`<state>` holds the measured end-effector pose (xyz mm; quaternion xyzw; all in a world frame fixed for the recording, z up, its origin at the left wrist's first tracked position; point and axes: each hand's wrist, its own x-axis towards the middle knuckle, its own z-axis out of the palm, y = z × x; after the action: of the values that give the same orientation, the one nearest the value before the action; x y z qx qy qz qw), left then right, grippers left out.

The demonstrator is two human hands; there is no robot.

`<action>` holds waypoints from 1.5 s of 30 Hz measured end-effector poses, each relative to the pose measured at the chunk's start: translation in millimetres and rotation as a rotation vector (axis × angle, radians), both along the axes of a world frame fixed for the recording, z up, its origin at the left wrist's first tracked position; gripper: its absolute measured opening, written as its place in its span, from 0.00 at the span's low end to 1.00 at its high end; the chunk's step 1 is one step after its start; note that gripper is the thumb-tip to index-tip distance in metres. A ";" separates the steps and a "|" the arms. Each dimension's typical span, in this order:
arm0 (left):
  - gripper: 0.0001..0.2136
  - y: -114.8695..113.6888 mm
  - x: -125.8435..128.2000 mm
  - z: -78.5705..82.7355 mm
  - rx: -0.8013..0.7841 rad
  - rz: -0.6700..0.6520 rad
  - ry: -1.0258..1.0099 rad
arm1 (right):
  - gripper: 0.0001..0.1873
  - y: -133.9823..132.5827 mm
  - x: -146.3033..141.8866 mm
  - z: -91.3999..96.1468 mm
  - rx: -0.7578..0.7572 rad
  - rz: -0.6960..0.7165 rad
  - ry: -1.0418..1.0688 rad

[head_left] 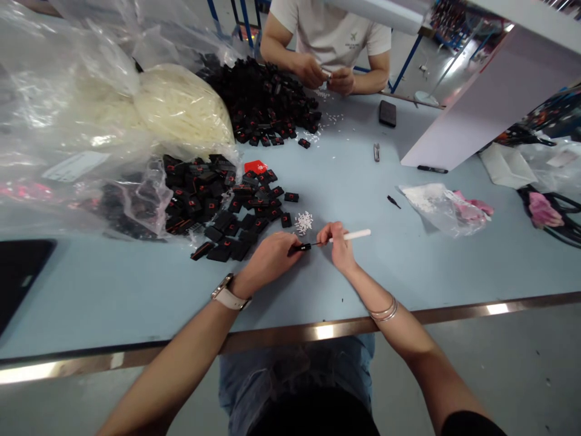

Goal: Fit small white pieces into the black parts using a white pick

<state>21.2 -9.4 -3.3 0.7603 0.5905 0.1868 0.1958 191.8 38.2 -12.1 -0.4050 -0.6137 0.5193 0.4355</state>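
My left hand (275, 257) is closed on a small black plastic piece (305, 247), held low over the table near its front half. Pinched in my right hand (338, 245) is a thin tool with a white handle (358, 234); its dark, narrow shaft points left at the end of the black piece. Whether the tip touches the piece I cannot tell. Just beyond my hands lies a small heap of tiny white parts (304, 223). To the left, many black plastic pieces with red marks (227, 227) are piled loosely.
Large clear plastic bags (82, 115) fill the left side, beside a second black heap (267, 100). Across the table, a co-worker's hands (327, 75) hold something small. Nail clippers (376, 152), a black box (387, 114) and a plastic bag (442, 206) lie right. A white panel (494, 91) stands there.
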 end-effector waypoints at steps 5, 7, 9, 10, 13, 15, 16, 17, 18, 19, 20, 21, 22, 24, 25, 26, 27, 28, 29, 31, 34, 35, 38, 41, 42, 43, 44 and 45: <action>0.02 0.8 -1.4 -2.9 0.030 -0.020 -0.002 | 0.37 -2.7 -2.3 -0.6 0.073 0.004 -0.041; 0.02 0.8 -1.7 -2.6 0.036 -0.025 -0.001 | 0.36 -3.5 -2.1 0.8 0.102 0.013 -0.073; 0.02 0.7 -1.8 -1.7 0.033 -0.031 -0.005 | 0.36 -4.2 -1.5 2.0 0.114 0.029 -0.089; 0.02 0.6 -1.8 -1.3 0.029 -0.034 -0.008 | 0.35 -4.5 -1.2 2.4 0.117 0.034 -0.091; 0.03 0.5 -1.7 -1.0 0.027 -0.028 -0.012 | 0.35 -5.2 -0.7 3.0 0.115 0.042 -0.101; 0.03 0.5 -1.7 -1.4 0.032 -0.026 -0.016 | 0.35 -5.4 -0.6 3.6 0.109 0.043 -0.128; 0.03 0.5 -1.6 -1.6 0.034 -0.027 -0.018 | 0.35 -5.5 -0.5 4.1 0.106 0.043 -0.146; 0.03 0.5 -1.6 -1.7 0.034 -0.027 -0.020 | 0.35 -5.6 -0.4 4.6 0.104 0.044 -0.165; 0.03 0.5 -1.5 -1.7 0.032 -0.028 -0.021 | 0.35 -5.7 -0.4 5.2 0.103 0.045 -0.183; 0.03 0.5 -1.5 -1.7 0.030 -0.028 -0.020 | 0.36 -5.7 -0.3 5.6 0.105 0.046 -0.197; 0.03 0.5 -1.4 -1.6 0.027 -0.027 -0.017 | 0.36 -5.7 -0.4 5.9 0.109 0.045 -0.209; 0.03 0.5 -1.4 -1.4 0.026 -0.025 -0.012 | 0.36 -5.6 -0.4 5.9 0.114 0.045 -0.218; 0.03 0.6 -1.3 -1.2 0.025 -0.025 -0.009 | 0.36 -5.5 -0.6 5.8 0.119 0.040 -0.222; 0.03 0.6 -1.1 -0.7 0.022 -0.022 -0.003 | 0.36 -5.0 -1.1 5.0 0.123 0.032 -0.218; 0.03 0.6 -1.0 -0.5 0.019 -0.020 -0.001 | 0.36 -4.7 -1.5 4.6 0.119 0.030 -0.214; 0.03 0.6 -1.0 -0.4 0.016 -0.017 0.001 | 0.36 -4.3 -2.0 4.2 0.115 0.027 -0.207; 0.03 0.6 -0.9 -0.5 0.013 -0.015 0.005 | 0.36 -4.0 -2.6 3.9 0.109 0.023 -0.198; 0.03 0.6 -1.0 -0.7 0.011 -0.010 0.009 | 0.36 -3.6 -3.2 3.8 0.101 0.021 -0.189; 0.03 0.6 -1.1 -1.1 0.011 -0.004 0.015 | 0.36 -3.2 -3.9 3.8 0.094 0.016 -0.178; 0.02 0.6 -1.5 -2.6 0.017 0.003 0.020 | 0.36 -2.5 -5.2 4.1 0.077 0.004 -0.153; 0.02 0.7 -2.2 -5.5 0.036 -0.002 0.010 | 0.36 -1.2 -7.0 4.5 0.034 -0.016 -0.113; 0.02 0.7 -2.3 -6.3 0.040 -0.006 0.004 | 0.36 -0.7 -7.5 4.3 0.018 -0.023 -0.100; 0.02 0.7 -2.5 -7.5 0.047 -0.009 -0.008 | 0.36 0.6 -8.6 1.7 -0.027 -0.040 -0.069; 0.02 0.4 -2.5 -7.1 0.044 -0.013 -0.005 | 0.35 1.4 -9.2 -2.7 -0.046 -0.054 -0.040; 0.02 0.4 -2.5 -6.9 0.040 -0.013 -0.003 | 0.35 1.6 -9.3 -4.1 -0.049 -0.053 -0.031; 0.02 0.3 -2.6 -6.6 0.037 -0.013 -0.001 | 0.34 1.8 -9.5 -5.4 -0.052 -0.055 -0.021; 0.01 0.3 -2.7 -6.4 0.034 -0.013 -0.001 | 0.34 2.0 -9.7 -6.3 -0.056 -0.055 -0.015; 0.01 0.3 -2.7 -6.2 0.032 -0.013 -0.003 | 0.34 2.3 -9.9 -7.0 -0.062 -0.054 -0.011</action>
<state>18.5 -9.2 -9.5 0.7668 0.5823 0.1960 0.1856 181.9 40.4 -19.2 -0.4377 -0.5886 0.5236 0.4333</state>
